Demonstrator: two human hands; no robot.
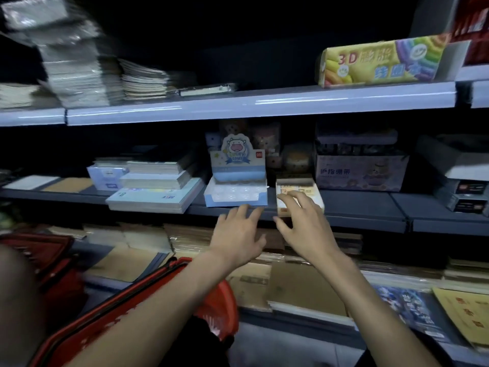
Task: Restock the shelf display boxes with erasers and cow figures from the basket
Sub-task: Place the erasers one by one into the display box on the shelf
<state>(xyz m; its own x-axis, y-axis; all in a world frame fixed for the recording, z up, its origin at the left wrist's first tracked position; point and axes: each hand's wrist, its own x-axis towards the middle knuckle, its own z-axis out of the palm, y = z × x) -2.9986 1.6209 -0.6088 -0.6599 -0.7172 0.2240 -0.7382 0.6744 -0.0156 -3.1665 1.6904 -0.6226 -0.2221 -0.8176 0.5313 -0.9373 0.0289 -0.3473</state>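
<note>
On the middle shelf, two small display boxes stand side by side at the front edge: a blue one with a cow header card, and a cream one just to its right.

The left hand reaches toward the blue box's front wall, fingers spread, its grip apart and holding nothing. The right hand lies over the front of the cream box, its grip likewise apart. Whether its fingertips touch the card cannot be told.

The red basket sits low at the person's left; its contents are not visible.

Assessment: both boxes appear to be thin printed card, so light and easily crushed. The blue one carries a clear moulded insert that would flex. Hold should be taken low on the side walls, never by the header card. The boxes should be kept level, since small loose stock would likely slide out.
</note>
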